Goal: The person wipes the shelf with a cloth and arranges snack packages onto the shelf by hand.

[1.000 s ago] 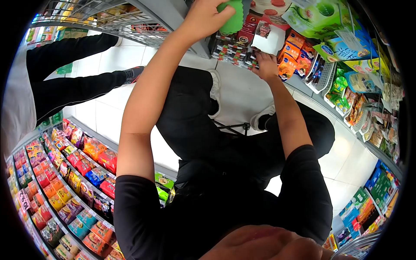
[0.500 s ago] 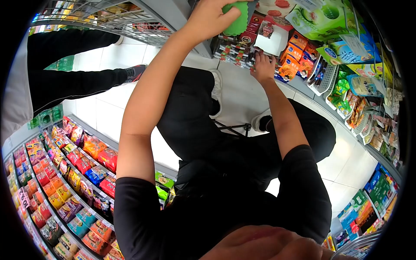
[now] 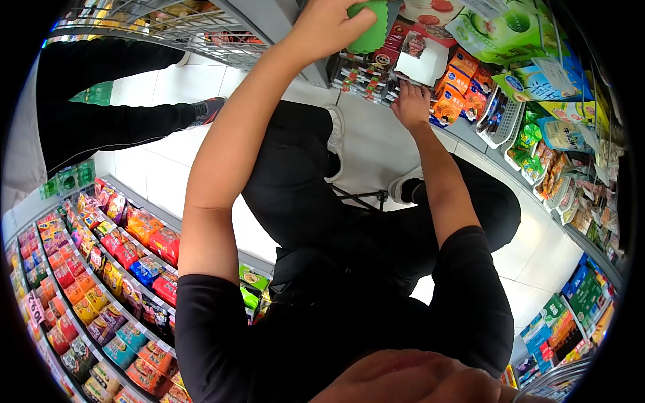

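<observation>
At the top edge, my left hand (image 3: 329, 28) is closed on a green sheet with a scalloped edge (image 3: 371, 35), thumb lying across its face. Its other fingers are mostly hidden or cut off by the frame. Lower and to the right, my right hand (image 3: 411, 105) rests at the front of the low shelf with fingers stretched out and a little apart. Its fingertips touch the area between small dark packs (image 3: 363, 80) and orange packets (image 3: 449, 101). A white tray-like box (image 3: 420, 62) sits just beyond those fingertips.
Green pouches (image 3: 500, 30) and white baskets (image 3: 500, 124) of snacks line the right shelf. A wire rack (image 3: 161, 27) stands upper left, near another person's legs (image 3: 121, 131). Rows of packaged food (image 3: 101, 289) fill the lower-left shelves. A folding stool's leg (image 3: 363, 196) shows beneath me.
The view has shifted very slightly. My left hand keeps its hold on the green sheet, and my right hand stays at the shelf front with barely any movement.
</observation>
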Tool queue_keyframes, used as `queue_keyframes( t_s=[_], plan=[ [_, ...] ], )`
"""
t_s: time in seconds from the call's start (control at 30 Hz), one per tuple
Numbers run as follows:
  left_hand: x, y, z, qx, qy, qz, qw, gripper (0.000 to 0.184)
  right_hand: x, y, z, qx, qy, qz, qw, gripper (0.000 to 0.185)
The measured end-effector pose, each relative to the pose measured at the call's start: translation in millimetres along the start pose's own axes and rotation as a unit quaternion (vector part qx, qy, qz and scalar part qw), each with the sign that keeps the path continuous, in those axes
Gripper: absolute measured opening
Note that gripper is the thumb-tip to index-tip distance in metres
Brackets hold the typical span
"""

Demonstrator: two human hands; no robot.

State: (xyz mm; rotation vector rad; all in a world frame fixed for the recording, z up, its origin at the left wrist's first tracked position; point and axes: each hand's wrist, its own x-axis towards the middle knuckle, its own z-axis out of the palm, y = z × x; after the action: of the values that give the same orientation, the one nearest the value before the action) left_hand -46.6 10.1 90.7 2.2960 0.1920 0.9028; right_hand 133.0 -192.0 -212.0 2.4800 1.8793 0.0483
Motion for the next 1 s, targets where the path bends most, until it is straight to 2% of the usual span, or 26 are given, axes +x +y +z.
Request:
queue_keyframes(
  t_s=[0.2, 0.3, 0.4, 0.5, 0.6, 1.0],
  plan=[
    [1.3, -1.3, -0.1, 0.001, -0.005, -0.004, 1.0, 0.04, 3.5, -3.0, -0.8, -0.001, -0.008, 0.012, 1.0, 0.067],
    [1.1, -1.7, 0.7, 0.004, -0.005, -0.008, 1.0, 0.04, 4.0, -3.1, 4.2, 0.007, 0.032, 0.008, 0.999, 0.074],
    [1.3, -2.6, 0.7, 0.005, -0.011, -0.012, 1.0, 0.04, 6.7, -1.3, 9.2, 0.006, 0.054, 0.0, 0.999, 0.068],
    [1.7, -2.5, 0.9, 0.008, -0.017, -0.017, 1.0, 0.04, 11.4, 0.9, 18.7, -0.002, 0.067, 0.004, 0.998, 0.054],
    [1.6, -2.5, 1.2, 0.008, -0.015, -0.014, 1.0, 0.04, 12.8, 2.6, 16.2, 0.006, 0.058, 0.007, 0.998, 0.05],
    [-0.2, -5.0, 2.4, 0.002, -0.012, -0.007, 1.0, 0.04, 13.9, 4.4, 13.8, -0.004, 0.049, 0.002, 0.999, 0.057]
  ],
)
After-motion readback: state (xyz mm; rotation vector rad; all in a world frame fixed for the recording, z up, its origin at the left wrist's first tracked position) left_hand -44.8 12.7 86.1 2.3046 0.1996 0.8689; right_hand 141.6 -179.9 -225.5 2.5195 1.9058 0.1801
